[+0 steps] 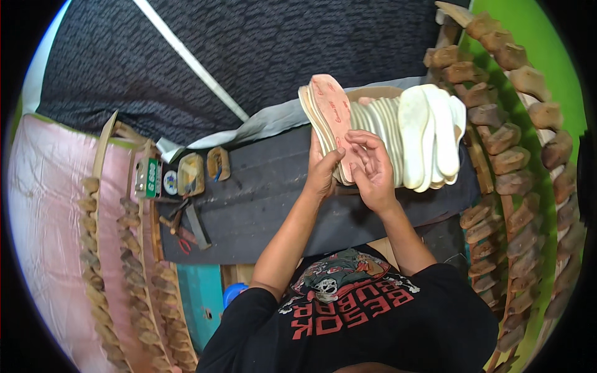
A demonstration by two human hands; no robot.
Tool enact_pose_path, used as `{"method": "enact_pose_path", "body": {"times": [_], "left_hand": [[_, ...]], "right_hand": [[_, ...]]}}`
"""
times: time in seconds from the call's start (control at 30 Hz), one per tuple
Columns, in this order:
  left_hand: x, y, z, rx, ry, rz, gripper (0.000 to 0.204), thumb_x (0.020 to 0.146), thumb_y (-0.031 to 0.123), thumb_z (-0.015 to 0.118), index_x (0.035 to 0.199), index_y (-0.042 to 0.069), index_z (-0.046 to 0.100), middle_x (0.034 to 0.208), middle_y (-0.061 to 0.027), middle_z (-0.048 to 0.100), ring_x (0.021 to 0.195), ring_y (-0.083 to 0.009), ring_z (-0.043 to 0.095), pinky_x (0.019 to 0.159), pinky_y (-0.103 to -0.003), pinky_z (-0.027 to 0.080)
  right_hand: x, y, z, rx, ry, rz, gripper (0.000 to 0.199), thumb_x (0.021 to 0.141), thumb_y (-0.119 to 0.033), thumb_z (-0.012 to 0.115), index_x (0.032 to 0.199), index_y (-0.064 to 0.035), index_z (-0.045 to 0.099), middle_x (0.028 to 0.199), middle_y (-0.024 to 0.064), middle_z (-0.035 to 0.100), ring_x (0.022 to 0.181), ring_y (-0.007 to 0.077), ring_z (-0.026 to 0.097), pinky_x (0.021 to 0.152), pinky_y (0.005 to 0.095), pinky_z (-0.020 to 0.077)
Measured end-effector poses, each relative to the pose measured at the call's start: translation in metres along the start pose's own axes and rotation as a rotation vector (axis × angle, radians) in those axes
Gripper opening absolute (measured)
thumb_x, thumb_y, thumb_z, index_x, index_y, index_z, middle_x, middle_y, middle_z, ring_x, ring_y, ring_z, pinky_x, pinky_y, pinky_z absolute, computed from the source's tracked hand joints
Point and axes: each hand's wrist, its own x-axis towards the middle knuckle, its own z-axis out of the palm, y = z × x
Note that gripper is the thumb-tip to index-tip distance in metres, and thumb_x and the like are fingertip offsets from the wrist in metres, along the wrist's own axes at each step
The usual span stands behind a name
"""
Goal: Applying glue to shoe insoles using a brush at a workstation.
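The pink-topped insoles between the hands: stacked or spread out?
Stacked: pale edges show layered close behind the pink insole, and the left hand clasps the stack's left side, thumb toward the front.

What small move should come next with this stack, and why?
Perhaps even up the stack with the right hand: lower insoles show past the left edge of the pink insole, the left hand grips the stack, and the right hand is open at its near end.
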Motion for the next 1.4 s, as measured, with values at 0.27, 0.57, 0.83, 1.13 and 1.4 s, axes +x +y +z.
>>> {"method": "enact_pose_path", "body": {"times": [0.27, 0.57, 0.83, 1.13, 1.4], "left_hand": [[-0.057, 0.029, -0.097, 0.127, 0.216, 0.048, 0.071, 0.092, 0.011, 0.054, 0.158, 0.007, 0.026, 0.145, -0.0165, 0.051, 0.127, -0.0257, 0.058, 0.107, -0.039, 0.051], [-0.106, -0.039, -0.203, -0.173, 0.280, -0.326, 0.070, 0.093, 0.017, 0.057, 0.158, 0.012, 0.030, 0.146, -0.0130, 0.051, 0.132, -0.0263, 0.056, 0.111, -0.040, 0.047], [-0.070, -0.053, -0.195, 0.285, 0.159, -0.592, 0.062, 0.094, 0.020, 0.061, 0.147, -0.004, 0.037, 0.145, -0.0188, 0.050, 0.134, -0.0261, 0.051, 0.110, -0.038, 0.043], [-0.063, -0.068, -0.201, 0.819, 0.197, -0.332, 0.107, 0.090, 0.014, 0.060, 0.159, 0.000, -0.020, 0.160, -0.0280, 0.024, 0.148, -0.0338, 0.034, 0.119, -0.037, 0.033], [-0.046, -0.070, -0.207, 0.332, 0.134, -0.357, 0.080, 0.094, 0.018, 0.045, 0.163, 0.013, 0.006, 0.161, -0.0161, 0.028, 0.148, -0.0303, 0.032, 0.121, -0.039, 0.031]], "right_hand": [[-0.015, 0.040, 0.078, -0.318, -0.423, -0.098, 0.040, 0.082, 0.005, 0.058, 0.122, -0.0011, 0.058, 0.141, 0.0202, 0.048, 0.137, 0.0397, 0.046, 0.117, 0.0460, 0.0355], [-0.091, 0.119, 0.089, -0.628, -0.485, 0.309, 0.085, 0.083, -0.020, 0.076, 0.150, -0.0023, 0.026, 0.154, 0.0369, 0.022, 0.148, 0.0547, 0.021, 0.121, 0.0534, 0.0268], [-0.101, 0.132, 0.063, -0.885, -0.436, 0.578, 0.092, 0.079, -0.004, 0.075, 0.154, -0.0038, 0.021, 0.160, 0.0369, 0.015, 0.152, 0.0529, 0.016, 0.123, 0.0508, 0.0269], [-0.099, 0.102, 0.081, -0.934, -0.334, 0.653, 0.085, 0.080, -0.003, 0.078, 0.149, -0.0059, 0.029, 0.155, 0.0277, 0.030, 0.138, 0.0522, 0.041, 0.113, 0.0511, 0.0416], [-0.120, 0.112, 0.087, -1.068, -0.316, 0.480, 0.075, 0.077, 0.005, 0.071, 0.142, -0.0074, 0.035, 0.149, 0.0273, 0.033, 0.129, 0.0539, 0.049, 0.108, 0.0532, 0.0448]]}}
